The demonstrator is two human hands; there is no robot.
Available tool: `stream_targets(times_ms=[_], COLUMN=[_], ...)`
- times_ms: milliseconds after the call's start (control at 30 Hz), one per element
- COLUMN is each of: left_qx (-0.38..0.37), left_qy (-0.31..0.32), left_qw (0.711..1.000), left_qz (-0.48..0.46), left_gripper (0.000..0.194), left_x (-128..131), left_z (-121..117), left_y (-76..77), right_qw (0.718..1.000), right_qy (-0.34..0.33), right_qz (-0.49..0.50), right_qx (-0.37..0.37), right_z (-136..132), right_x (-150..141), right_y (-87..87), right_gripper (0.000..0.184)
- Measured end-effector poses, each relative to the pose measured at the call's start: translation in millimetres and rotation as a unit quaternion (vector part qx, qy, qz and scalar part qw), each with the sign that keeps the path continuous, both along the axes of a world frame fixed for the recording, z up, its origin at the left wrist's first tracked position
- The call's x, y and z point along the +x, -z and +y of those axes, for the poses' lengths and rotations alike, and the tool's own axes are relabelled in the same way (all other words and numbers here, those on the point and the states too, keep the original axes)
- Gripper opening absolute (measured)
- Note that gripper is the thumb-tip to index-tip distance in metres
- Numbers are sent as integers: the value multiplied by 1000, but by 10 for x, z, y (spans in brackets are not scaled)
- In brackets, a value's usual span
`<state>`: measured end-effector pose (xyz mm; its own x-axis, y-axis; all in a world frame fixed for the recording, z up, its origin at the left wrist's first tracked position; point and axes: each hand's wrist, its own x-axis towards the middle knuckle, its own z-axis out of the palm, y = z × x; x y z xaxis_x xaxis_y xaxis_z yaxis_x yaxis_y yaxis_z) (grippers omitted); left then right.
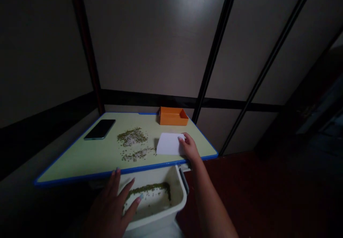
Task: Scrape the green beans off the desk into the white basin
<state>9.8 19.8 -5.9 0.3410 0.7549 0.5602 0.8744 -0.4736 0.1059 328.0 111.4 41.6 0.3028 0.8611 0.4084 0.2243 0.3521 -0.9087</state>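
Observation:
My right hand [189, 147] grips the right edge of a white card [169, 143], thumb on its face, held above the right part of the table. Left of the card lies a loose heap of small green and pale grains [132, 136], with a thinner streak of grains [138, 154] nearer the front edge. Below that edge stands a white plastic bin [158, 214] with green grains along its inner far side. My left hand [115, 198] is spread over the bin's left side, fingers apart, holding nothing; its fingertips reach towards the table's blue edge.
The pale green table [77, 163] has a blue rim. A dark-screened phone [100, 129] lies at its left, and an orange open box [173, 120] stands at the back right. A panelled wall [150, 41] rises behind the table. Dark red floor [235, 191] shows at right.

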Motion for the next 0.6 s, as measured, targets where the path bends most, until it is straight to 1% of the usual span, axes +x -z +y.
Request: stream_targets(times_ms=[133, 200, 433, 600], left_qx=[-53, -65, -62, -73], left_qy=[-11, -18, -16, -19], left_qw=[998, 998, 998, 997], left_qz=[8, 11, 3, 7], left_gripper=[44, 45, 46, 46], left_x=[48, 58, 78, 86], left_z=[-94, -114, -125, -156], left_y=[-158, -205, -235, -268], right_qw=[1000, 1000, 1000, 1000], right_qy=[4, -4, -15, -6], right_qz=[-5, 5, 10, 12], right_qx=[-20, -21, -21, -21], right_z=[-8, -8, -34, -66], right_x=[4, 4, -5, -15], right_y=[10, 13, -8, -39], right_gripper=[33, 34, 35, 35])
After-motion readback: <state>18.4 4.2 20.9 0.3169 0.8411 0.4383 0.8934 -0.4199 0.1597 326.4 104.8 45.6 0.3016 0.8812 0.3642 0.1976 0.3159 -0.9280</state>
